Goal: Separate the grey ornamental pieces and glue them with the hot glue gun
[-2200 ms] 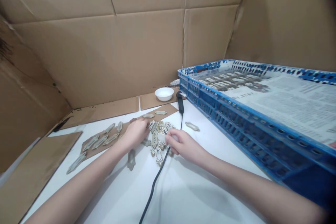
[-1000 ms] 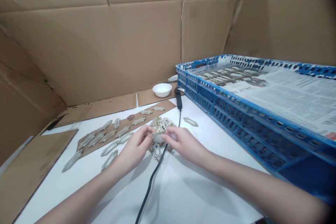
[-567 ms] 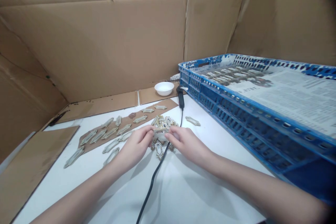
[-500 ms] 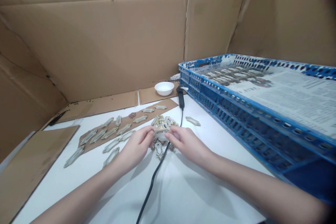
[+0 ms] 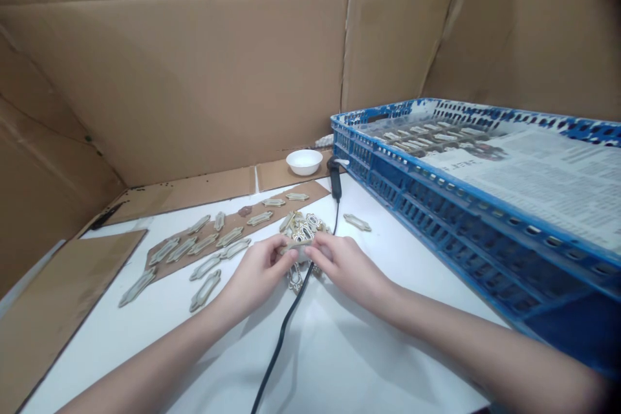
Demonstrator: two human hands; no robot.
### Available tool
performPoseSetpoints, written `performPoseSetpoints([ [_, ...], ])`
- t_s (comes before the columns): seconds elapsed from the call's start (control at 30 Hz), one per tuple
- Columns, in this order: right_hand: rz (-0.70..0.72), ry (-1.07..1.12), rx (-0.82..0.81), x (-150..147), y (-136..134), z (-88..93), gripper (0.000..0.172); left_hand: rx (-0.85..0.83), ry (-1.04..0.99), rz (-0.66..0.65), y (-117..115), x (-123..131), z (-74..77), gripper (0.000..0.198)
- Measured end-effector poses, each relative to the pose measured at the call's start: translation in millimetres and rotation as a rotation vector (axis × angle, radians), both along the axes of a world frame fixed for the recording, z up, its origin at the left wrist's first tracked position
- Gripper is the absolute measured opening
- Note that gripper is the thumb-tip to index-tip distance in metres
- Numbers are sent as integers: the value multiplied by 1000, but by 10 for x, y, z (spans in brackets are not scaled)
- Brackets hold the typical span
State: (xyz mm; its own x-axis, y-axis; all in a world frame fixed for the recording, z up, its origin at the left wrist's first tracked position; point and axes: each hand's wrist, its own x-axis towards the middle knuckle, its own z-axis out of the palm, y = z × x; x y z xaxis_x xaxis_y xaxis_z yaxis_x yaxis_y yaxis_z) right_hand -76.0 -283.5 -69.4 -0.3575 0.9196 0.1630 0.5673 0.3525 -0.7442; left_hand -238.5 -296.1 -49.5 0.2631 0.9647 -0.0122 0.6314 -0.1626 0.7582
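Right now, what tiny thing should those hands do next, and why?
Maybe lay the pale plate held by the left hand and right hand on the brown cardboard strip, since similar plates already sit in rows there, while the heap under the hands is jumbled.

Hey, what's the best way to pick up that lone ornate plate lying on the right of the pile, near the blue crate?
Pinch the lone ornate plate across its narrow middle, coming down from above on the near side with your right hand. It lies flat on the white surface, long and thin, with the black cord left and the blue crate right.
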Motion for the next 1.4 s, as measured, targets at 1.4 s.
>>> performPoseSetpoints([
  [1.4, -43, 278, 3, 32, 57, 58, 26, 187, 569, 236, 691, -485, -117, 15],
])
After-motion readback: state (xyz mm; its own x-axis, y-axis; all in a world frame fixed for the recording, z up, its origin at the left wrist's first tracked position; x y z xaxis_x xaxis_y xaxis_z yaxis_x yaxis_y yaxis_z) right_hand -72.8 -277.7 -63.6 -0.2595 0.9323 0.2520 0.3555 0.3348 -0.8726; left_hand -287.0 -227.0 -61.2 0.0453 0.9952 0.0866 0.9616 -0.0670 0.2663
